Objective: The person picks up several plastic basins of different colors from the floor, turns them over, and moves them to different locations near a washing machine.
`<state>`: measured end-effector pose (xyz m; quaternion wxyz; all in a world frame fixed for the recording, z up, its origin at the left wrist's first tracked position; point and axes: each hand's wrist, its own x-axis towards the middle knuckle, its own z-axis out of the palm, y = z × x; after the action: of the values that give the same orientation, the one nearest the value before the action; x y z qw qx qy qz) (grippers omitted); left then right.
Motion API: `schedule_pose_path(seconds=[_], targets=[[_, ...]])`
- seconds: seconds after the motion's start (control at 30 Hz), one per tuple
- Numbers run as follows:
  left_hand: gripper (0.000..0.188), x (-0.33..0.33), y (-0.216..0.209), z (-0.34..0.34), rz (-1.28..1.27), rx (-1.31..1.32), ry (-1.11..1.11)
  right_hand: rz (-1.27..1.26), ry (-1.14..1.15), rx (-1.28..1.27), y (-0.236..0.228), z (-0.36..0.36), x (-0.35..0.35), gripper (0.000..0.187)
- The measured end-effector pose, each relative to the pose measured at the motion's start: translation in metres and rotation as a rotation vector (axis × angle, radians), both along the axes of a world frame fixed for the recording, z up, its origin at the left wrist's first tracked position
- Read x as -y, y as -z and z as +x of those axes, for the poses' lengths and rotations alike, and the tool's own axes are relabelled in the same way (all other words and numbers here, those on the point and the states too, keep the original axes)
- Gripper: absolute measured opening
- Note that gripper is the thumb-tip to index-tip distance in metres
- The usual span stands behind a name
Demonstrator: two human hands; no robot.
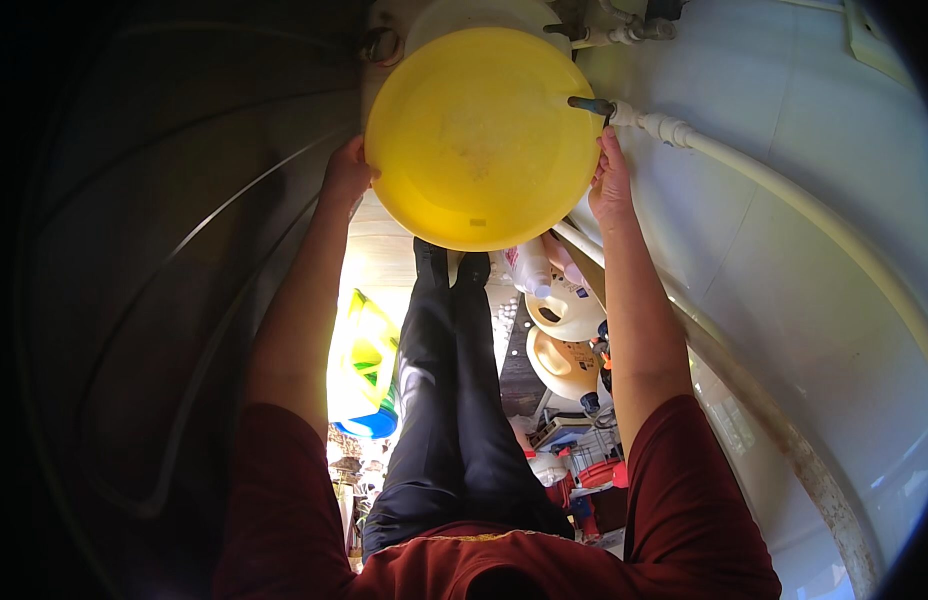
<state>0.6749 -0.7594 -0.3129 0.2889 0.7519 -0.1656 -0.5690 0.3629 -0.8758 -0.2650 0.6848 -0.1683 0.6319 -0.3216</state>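
A round yellow basin (474,150) is held out in front of me with both arms stretched. My left hand (350,175) grips its left rim, and some of the fingers are hidden by the basin. On the opposite side, my right hand (610,178) is closed on the right rim, just below a tap (592,106) with a dark spout. The tip of that spout overlaps the basin's right edge from my viewpoint. A pale scuffed patch marks the basin's inner bottom. Behind its far edge shows a whitish round container (484,14).
A white pipe (784,185) runs along the pale wall at right. Beige jugs (566,365) and a white bottle (529,268) stand low, right of my legs. A bright yellow-green object (369,345) and a blue one (372,424) lie left. A dark surface fills the far left.
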Motion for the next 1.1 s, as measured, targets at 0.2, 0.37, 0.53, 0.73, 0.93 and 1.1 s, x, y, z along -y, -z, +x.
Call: schedule_pose_path(seconds=[0.2, 0.37, 0.53, 0.73, 0.93, 1.1], targets=[[0.044, 0.003, 0.012, 0.009, 0.103, 0.038, 0.168, -0.002, 0.005, -0.002, 0.001, 0.000, -0.002, 0.049], [0.043, 0.007, 0.005, 0.009, 0.144, 0.003, 0.169, 0.056, 0.072, -0.015, 0.016, -0.009, -0.006, 0.056], [0.043, 0.006, 0.006, 0.005, 0.143, -0.003, 0.171, 0.049, 0.041, -0.060, 0.016, -0.010, -0.006, 0.063], [0.034, 0.002, 0.013, 0.004, 0.080, 0.042, 0.139, 0.025, 0.009, -0.100, 0.022, -0.011, -0.006, 0.055], [0.034, 0.006, 0.014, 0.005, 0.112, 0.050, 0.194, 0.004, -0.018, -0.079, 0.015, -0.008, -0.005, 0.051], [0.031, 0.007, 0.013, 0.006, 0.142, 0.081, 0.228, -0.009, -0.047, -0.068, 0.007, -0.004, -0.004, 0.050]])
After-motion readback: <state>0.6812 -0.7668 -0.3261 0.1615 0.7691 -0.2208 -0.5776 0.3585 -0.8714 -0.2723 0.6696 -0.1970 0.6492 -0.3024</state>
